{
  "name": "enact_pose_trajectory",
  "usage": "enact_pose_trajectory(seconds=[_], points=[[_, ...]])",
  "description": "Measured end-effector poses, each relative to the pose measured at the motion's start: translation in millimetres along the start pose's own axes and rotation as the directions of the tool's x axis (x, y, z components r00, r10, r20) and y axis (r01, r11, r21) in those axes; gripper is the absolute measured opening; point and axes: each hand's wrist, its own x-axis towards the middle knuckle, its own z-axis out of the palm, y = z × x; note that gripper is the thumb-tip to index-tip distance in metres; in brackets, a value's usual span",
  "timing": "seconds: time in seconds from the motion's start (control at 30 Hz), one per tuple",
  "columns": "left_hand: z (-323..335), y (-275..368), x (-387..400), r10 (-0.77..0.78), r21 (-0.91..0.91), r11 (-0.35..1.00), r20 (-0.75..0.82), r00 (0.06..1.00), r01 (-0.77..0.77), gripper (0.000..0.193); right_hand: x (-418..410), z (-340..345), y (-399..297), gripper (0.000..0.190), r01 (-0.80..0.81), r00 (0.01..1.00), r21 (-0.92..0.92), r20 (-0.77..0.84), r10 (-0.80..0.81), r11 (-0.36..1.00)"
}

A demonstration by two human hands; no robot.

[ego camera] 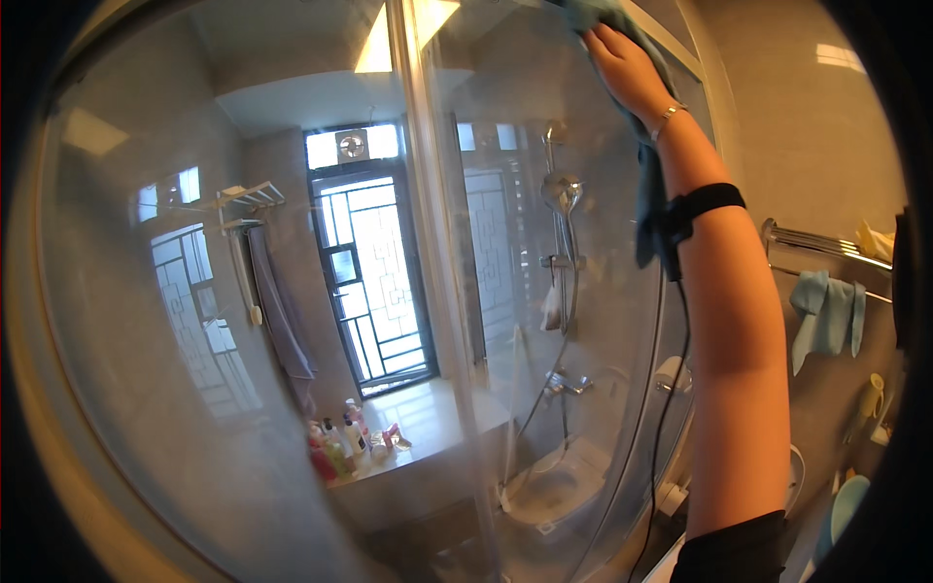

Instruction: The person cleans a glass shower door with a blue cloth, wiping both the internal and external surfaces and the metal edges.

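Observation:
My right hand [628, 69] is raised at the top right, closed around a dark teal cloth [647, 175] and pressing it to the upper part of the glass shower panel [619, 306]. The cloth's long end hangs down the pane beside my wrist. A bracelet and a black strap with a small device and cable are on that arm. To the left, a metal-edged upright [430, 182] divides the glass. My left hand is out of view. Before me, through the glass, a hand shower [563, 191] hangs on its rail.
Behind the glass are a toilet [557, 484], a ledge [437, 415] with several bottles [354, 436], a hanging towel [277, 306] and a barred window [375, 277]. On the right wall, a metal towel rack [824, 240] has a light blue cloth [827, 310] below it.

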Motion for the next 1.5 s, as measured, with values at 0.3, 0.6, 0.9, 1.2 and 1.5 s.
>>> enact_pose_trajectory(seconds=[0.3,0.6,0.9,1.2,1.5], points=[[11.7,0.2,-19.9,-0.124,0.081,0.989,0.009,0.992,0.122,0.026,9.6,3.9,12.2,0.035,-0.019,0.990,-0.019,-0.137,0.016,1.000],[-9.1,38.3,1.8,-0.223,0.093,0.969,-0.088,0.971,0.231,0.025,12.7,1.1,39.1,0.036,0.251,0.960,-0.549,0.035,-0.277,0.798],[38.2,14.4,-21.1,-0.215,0.180,0.947,-0.254,0.943,0.265,0.042,28.2,39.6,-69.8,0.029,0.408,0.911,-0.057,0.085,-0.403,0.911],[22.8,16.8,-15.1,-0.234,0.151,0.955,-0.151,0.960,0.257,0.046,20.0,46.9,-126.6,0.036,0.326,0.944,-0.072,0.073,-0.321,0.943],[-12.1,45.2,26.9,-0.006,0.212,0.973,-0.357,0.934,0.087,0.014,39.6,37.9,-125.1,0.043,0.194,0.967,-0.114,0.187,-0.171,0.974]])
